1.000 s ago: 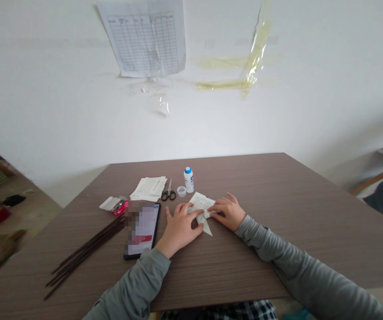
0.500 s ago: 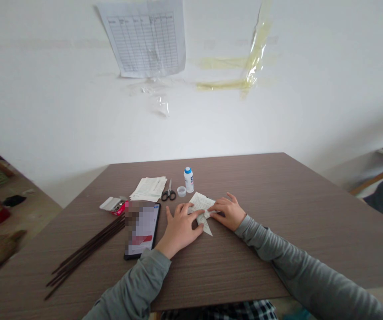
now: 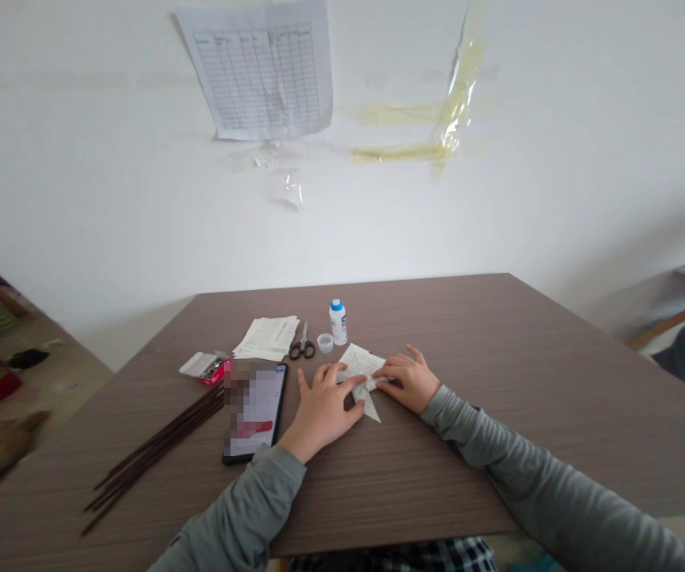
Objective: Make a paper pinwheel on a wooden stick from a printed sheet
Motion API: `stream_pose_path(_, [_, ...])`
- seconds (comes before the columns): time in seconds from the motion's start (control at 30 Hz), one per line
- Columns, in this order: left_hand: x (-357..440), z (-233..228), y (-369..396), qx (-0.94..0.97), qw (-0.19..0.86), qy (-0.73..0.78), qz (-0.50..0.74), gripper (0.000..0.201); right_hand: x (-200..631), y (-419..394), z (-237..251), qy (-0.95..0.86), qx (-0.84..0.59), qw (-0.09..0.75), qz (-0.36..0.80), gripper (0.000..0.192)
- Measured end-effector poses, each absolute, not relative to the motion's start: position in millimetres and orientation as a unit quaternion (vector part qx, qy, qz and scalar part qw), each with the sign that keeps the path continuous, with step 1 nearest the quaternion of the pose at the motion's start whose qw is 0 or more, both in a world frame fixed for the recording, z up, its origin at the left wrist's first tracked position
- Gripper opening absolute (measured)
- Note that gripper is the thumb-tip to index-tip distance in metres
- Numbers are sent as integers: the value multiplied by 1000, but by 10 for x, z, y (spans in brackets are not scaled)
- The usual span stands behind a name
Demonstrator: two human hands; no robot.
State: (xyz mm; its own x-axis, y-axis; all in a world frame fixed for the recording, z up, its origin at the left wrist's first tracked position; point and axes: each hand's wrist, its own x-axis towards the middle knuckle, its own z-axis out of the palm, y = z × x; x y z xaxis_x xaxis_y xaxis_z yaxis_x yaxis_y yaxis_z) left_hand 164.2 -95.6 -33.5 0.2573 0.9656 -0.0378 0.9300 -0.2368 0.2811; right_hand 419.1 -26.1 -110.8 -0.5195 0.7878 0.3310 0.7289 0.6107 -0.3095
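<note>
Clearly, folding paper is the step in hand, to judge by how the fingers sit. At the lower left of the frame, a bundle of thin dark sticks [image 3: 152,461] slants across the tabletop [image 3: 497,334] toward a small red-and-white box [image 3: 216,370] with its lid raised. Just right of these lies a phone [image 3: 256,409], partly blurred out; above it are a stack of paper sheets [image 3: 267,338] and, just beside that, black-handled scissors [image 3: 303,347]. Near the centre, the left hand [image 3: 322,411] is spread, its thumb and forefinger apart and pressing the folded paper [image 3: 354,361] down rather than gripping it. Behind that, a clear cup [image 3: 325,342] stands next to an upright white bottle [image 3: 338,322] with a blue cap. The folded paper lies flat just right of the frame's lower centre, its pointed tip toward the bottom edge. The right hand [image 3: 408,381] has its fingertips gathered on the paper's right side; whether they pinch 1 layer or only press, I cannot tell. The next move seems to call for a steady left-hand hold while the right fingers align and flatten the crease.
</note>
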Motion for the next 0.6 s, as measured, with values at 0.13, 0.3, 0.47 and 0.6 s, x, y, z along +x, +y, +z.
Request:
stream_pose_path(0.13, [1623, -364, -952, 782, 127, 607, 66, 57, 4185, -267, -1105, -867, -439, 226, 58, 20])
stream_pose_path(0.3, [1607, -406, -928, 778, 123, 608, 96, 57, 4206, -246, -1130, -872, -429, 230, 56, 22])
stream_pose_path(0.47, [1609, -405, -925, 781, 118, 606, 96, 56, 4210, -241, -1139, -869, -435, 225, 64, 23])
stream_pose_path(0.6, [1618, -372, -929, 780, 121, 609, 73, 56, 4215, -236, -1142, -871, -433, 225, 59, 22])
